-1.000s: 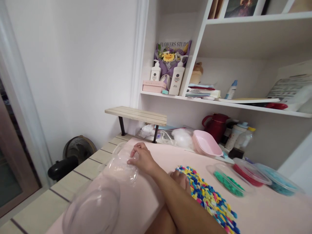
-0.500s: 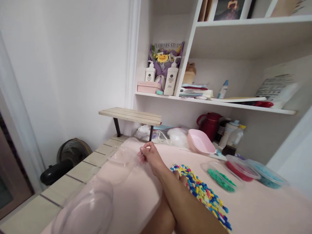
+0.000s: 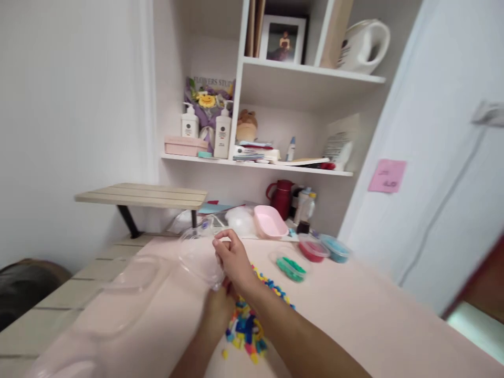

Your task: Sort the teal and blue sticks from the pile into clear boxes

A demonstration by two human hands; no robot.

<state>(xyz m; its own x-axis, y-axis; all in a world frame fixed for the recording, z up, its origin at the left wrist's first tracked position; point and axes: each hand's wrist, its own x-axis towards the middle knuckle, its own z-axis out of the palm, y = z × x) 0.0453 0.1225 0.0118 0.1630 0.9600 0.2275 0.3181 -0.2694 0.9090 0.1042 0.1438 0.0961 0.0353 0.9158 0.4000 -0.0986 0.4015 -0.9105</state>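
Observation:
My right hand point(image 3: 233, 262) pinches the edge of a clear plastic container point(image 3: 199, 257), held tilted above the pink table surface point(image 3: 354, 315). My left hand point(image 3: 220, 304) is just below, close to the container's lower corner; its fingers are blurred and partly hidden by the right hand. Small multicoloured pieces point(image 3: 246, 328) lie in a loose heap under and beside my wrists. More clear plastic containers point(image 3: 136, 273) rest to the left, their outlines faint against the pink.
Tubs of green pieces point(image 3: 291, 269), red pieces point(image 3: 314, 249) and blue pieces point(image 3: 334, 249) stand at the right. A pink bowl point(image 3: 271, 221), a red jug point(image 3: 282, 199) and bottles point(image 3: 307, 210) are at the back. A small wooden stand point(image 3: 144, 195) rises at the left rear.
My right hand has lifted a clear container away from the other one. My left hand has moved from the multicoloured pieces to beside the lifted container. The view has swung right.

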